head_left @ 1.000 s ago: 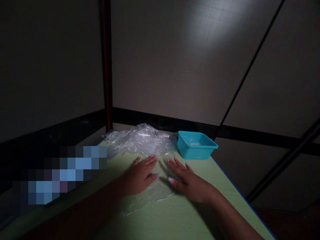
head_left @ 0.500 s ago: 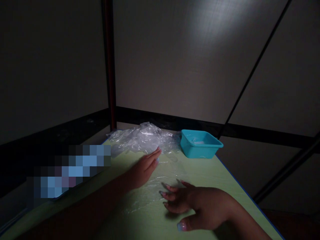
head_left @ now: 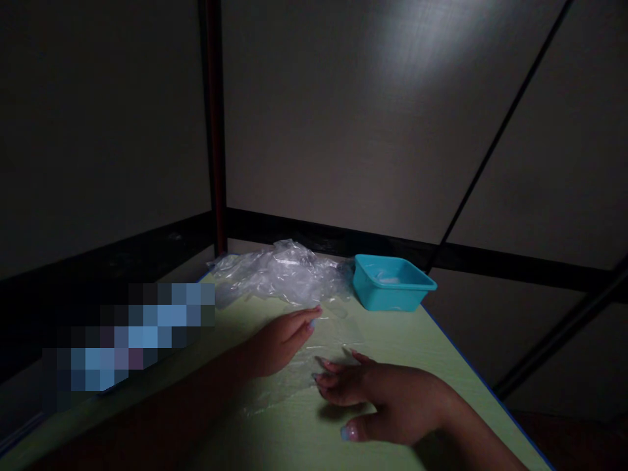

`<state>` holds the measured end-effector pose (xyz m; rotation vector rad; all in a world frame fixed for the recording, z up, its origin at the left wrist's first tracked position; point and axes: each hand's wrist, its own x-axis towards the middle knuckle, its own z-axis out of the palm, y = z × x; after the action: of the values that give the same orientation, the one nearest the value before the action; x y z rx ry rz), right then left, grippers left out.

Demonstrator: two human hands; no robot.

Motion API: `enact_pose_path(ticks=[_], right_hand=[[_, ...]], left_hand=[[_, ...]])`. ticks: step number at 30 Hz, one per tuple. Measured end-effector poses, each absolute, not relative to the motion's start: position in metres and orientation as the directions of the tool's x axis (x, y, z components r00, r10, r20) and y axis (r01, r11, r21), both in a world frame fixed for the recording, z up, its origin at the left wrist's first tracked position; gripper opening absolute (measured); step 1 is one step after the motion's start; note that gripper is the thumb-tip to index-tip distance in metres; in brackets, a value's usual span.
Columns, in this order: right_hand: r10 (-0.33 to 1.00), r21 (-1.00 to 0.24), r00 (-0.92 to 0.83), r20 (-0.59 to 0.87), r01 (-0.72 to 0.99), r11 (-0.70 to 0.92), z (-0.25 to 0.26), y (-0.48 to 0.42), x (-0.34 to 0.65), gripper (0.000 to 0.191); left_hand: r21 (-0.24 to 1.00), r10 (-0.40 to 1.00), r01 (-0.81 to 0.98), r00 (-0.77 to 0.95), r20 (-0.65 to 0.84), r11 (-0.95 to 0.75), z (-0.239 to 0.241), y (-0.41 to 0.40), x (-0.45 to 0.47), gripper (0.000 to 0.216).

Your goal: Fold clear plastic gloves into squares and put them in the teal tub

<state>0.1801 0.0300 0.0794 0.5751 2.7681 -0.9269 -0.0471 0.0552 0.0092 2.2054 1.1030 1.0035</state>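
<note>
A thin clear plastic bag [head_left: 294, 381] lies flat on the green tabletop [head_left: 387, 337], its edges faint against the surface. My left hand [head_left: 286, 337] rests at the bag's left side with fingers stretched out and nothing held. Over the bag's right part is my right hand [head_left: 377, 396], palm down, fingers spread and thumb apart; it holds nothing. Whether its fingertips press on the plastic or hover just above it I cannot tell. A crumpled heap of clear plastic bags [head_left: 289, 271] lies beyond my hands.
At the table's back right stands a turquoise plastic basin [head_left: 392, 297] with something pale inside. Dark-edged panel walls [head_left: 333, 150] rise behind and to the left. A blurred-out blue patch [head_left: 142, 333] lies along the left table edge.
My left hand has come slightly nearer, its fingertips lower and a little to the right. My right hand has shifted slightly left. The heap and the basin stay put.
</note>
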Motion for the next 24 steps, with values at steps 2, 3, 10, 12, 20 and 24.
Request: enact_pose_path(ticks=[2,3,10,12,20,24], right_hand=[[0.311,-0.563,-0.918,-0.245,0.396,0.726,0.079,0.031,0.18,0.049],[0.316,-0.576,-0.923,-0.22,0.384,0.721,0.079,0.032,0.18,0.046],[0.348,-0.706,-0.937,-0.035,0.27,0.655,0.079,0.039,0.175,0.034],[0.361,-0.73,-0.932,-0.026,0.264,0.63,0.078,0.041,0.175,0.035],[0.528,-0.79,-0.848,-0.04,0.35,0.502,0.065,0.053,0.181,0.033],[0.574,-0.827,-0.818,-0.021,0.337,0.45,0.059,0.064,0.188,0.029]], left_hand=[[0.585,0.762,0.503,0.532,0.37,-0.636,0.011,0.05,-0.047,0.042],[0.539,0.73,0.511,0.585,0.352,-0.669,0.011,0.048,-0.047,0.045],[0.399,0.622,0.5,0.731,0.282,-0.769,0.011,0.042,-0.047,0.074],[0.392,0.617,0.499,0.735,0.281,-0.773,0.01,0.041,-0.046,0.065],[0.485,0.619,0.449,0.734,0.278,-0.75,0.015,0.046,-0.049,0.036],[0.534,0.634,0.438,0.729,0.259,-0.723,0.015,0.05,-0.051,0.026]])
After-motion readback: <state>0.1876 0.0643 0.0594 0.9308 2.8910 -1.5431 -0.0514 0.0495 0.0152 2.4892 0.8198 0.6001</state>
